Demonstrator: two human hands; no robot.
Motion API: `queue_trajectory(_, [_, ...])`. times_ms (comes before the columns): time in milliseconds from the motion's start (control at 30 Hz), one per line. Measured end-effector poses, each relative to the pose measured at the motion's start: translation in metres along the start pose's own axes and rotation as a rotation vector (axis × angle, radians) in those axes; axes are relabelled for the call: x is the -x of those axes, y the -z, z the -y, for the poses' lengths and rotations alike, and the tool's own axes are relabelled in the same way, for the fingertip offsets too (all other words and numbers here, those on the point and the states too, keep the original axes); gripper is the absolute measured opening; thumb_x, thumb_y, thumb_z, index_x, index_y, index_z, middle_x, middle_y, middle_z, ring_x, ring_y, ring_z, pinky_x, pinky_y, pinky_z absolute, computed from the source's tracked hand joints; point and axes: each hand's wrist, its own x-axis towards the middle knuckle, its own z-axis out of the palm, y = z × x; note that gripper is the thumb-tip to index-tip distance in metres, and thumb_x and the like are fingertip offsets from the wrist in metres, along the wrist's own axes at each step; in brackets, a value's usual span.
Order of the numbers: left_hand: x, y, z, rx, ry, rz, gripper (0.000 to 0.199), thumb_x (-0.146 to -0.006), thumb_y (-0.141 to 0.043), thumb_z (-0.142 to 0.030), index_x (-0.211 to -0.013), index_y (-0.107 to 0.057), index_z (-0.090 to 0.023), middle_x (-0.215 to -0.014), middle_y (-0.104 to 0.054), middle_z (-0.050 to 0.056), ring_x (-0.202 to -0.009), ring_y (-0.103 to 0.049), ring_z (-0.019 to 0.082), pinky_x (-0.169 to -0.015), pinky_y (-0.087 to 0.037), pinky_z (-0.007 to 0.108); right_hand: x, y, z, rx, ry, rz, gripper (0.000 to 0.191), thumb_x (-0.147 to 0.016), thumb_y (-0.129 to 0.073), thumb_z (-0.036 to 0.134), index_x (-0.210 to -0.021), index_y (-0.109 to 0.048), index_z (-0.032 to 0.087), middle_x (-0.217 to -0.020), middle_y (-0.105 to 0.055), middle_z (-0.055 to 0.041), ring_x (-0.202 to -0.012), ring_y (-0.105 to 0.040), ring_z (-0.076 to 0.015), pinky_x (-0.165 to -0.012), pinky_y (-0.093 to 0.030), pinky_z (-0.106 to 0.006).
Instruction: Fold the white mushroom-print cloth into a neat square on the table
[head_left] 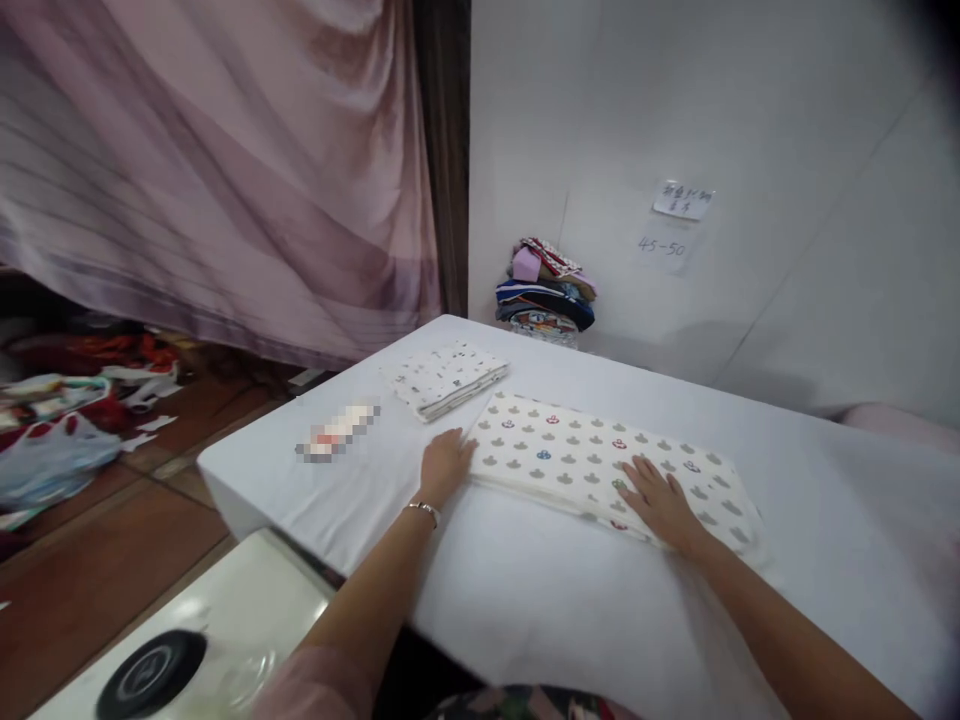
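A long folded white cloth (570, 455) printed with grey shapes and a few red, blue and green ones lies flat on the white-covered table (517, 590). My right hand (664, 505) rests on top of it, palm down with the fingers spread. At the cloth's left end, my left hand (446, 465) touches the edge, its fingers stretched out and holding nothing. A bracelet (424, 512) circles my left wrist. Beyond that hand sits a smaller folded white cloth (450, 378) with small dark prints.
A blurred-out item (337, 432) lies on the table's left side. Folded fabrics (547, 290) are stacked by the wall behind. A pink curtain (315, 180) hangs at the back left. Plastic bags (56, 460) lie on the tiled floor. A pale surface with a black knob (154, 672) stands front left.
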Motion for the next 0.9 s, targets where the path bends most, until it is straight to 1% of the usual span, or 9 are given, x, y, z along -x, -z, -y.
queue_trajectory(100, [0.014, 0.012, 0.014, 0.140, 0.171, -0.056, 0.040, -0.089, -0.036, -0.042, -0.108, -0.062, -0.017, -0.107, -0.065, 0.009, -0.097, -0.059, 0.021, -0.083, -0.044, 0.032, -0.001, 0.004, 0.002, -0.027, -0.010, 0.005, 0.058, -0.090, -0.024, 0.054, -0.140, -0.036, 0.026, -0.151, -0.021, -0.0057, -0.138, -0.015, -0.0276, -0.108, -0.018, -0.056])
queue_trajectory(200, [0.031, 0.016, 0.021, 0.243, 0.232, -0.094, 0.036, -0.089, -0.036, -0.041, -0.096, -0.065, -0.021, -0.097, -0.067, 0.005, -0.085, -0.060, 0.018, -0.075, -0.044, 0.028, 0.002, 0.009, 0.023, -0.103, -0.008, -0.042, 0.055, -0.090, -0.025, 0.052, -0.133, -0.046, 0.025, -0.147, -0.030, -0.0062, -0.138, -0.019, -0.0277, -0.108, -0.020, -0.055])
queue_trajectory(267, [0.042, 0.015, 0.021, 0.230, 0.205, -0.093, 0.032, -0.087, -0.040, -0.038, -0.092, -0.066, -0.021, -0.094, -0.067, 0.004, -0.084, -0.060, 0.017, -0.074, -0.043, 0.028, 0.004, 0.010, 0.048, -0.190, 0.072, -0.088, 0.052, -0.090, -0.028, 0.050, -0.127, -0.053, 0.023, -0.144, -0.037, -0.0066, -0.136, -0.024, -0.0271, -0.109, -0.021, -0.053])
queue_trajectory(367, [0.051, 0.013, 0.016, 0.152, 0.129, -0.058, 0.026, -0.085, -0.045, -0.032, -0.087, -0.068, -0.021, -0.093, -0.067, 0.004, -0.087, -0.058, 0.017, -0.077, -0.042, 0.028, 0.001, 0.009, 0.094, -0.336, 0.227, -0.143, 0.045, -0.089, -0.036, 0.047, -0.117, -0.061, 0.023, -0.133, -0.051, -0.0074, -0.130, -0.036, -0.0264, -0.107, -0.029, -0.048])
queue_trajectory(500, [0.053, 0.013, 0.010, 0.077, 0.094, -0.048, 0.026, -0.084, -0.048, -0.033, -0.097, -0.068, -0.021, -0.101, -0.064, 0.006, -0.095, -0.056, 0.019, -0.083, -0.039, 0.032, -0.017, 0.004, 0.156, -0.440, 0.380, -0.189, 0.034, -0.087, -0.043, 0.038, -0.110, -0.064, 0.025, -0.119, -0.061, -0.0051, -0.116, -0.050, -0.0235, -0.102, -0.037, -0.044])
queue_trajectory(600, [0.052, 0.013, 0.007, 0.034, 0.067, -0.046, 0.028, -0.084, -0.048, -0.037, -0.099, -0.067, -0.022, -0.102, -0.063, 0.006, -0.097, -0.054, 0.021, -0.082, -0.038, 0.034, -0.032, 0.002, 0.197, -0.413, 0.459, -0.201, 0.029, -0.084, -0.048, 0.027, -0.108, -0.063, 0.024, -0.115, -0.062, -0.0045, -0.108, -0.053, -0.0212, -0.097, -0.040, -0.039])
queue_trajectory(733, [0.049, 0.012, 0.005, 0.020, 0.048, -0.038, 0.025, -0.084, -0.049, -0.037, -0.093, -0.068, -0.023, -0.100, -0.063, 0.005, -0.096, -0.053, 0.021, -0.082, -0.036, 0.034, -0.047, -0.001, 0.240, -0.237, 0.497, -0.200, 0.029, -0.082, -0.052, 0.021, -0.109, -0.061, 0.023, -0.114, -0.061, -0.0050, -0.105, -0.051, -0.0221, -0.092, -0.039, -0.037])
queue_trajectory(800, [0.048, 0.012, 0.006, 0.033, 0.057, -0.027, 0.023, -0.084, -0.050, -0.036, -0.092, -0.067, -0.023, -0.100, -0.063, 0.005, -0.097, -0.053, 0.020, -0.082, -0.036, 0.033, -0.051, -0.004, 0.254, -0.147, 0.483, -0.193, 0.030, -0.082, -0.053, 0.022, -0.111, -0.059, 0.022, -0.112, -0.060, -0.0061, -0.103, -0.049, -0.0236, -0.088, -0.039, -0.037])
queue_trajectory(900, [0.047, 0.010, 0.008, 0.067, 0.053, -0.028, 0.020, -0.084, -0.052, -0.033, -0.093, -0.066, -0.022, -0.101, -0.063, 0.004, -0.099, -0.054, 0.019, -0.083, -0.035, 0.032, -0.055, -0.008, 0.264, -0.068, 0.458, -0.189, 0.030, -0.083, -0.054, 0.024, -0.112, -0.058, 0.022, -0.110, -0.058, -0.0081, -0.102, -0.048, -0.0250, -0.084, -0.039, -0.037])
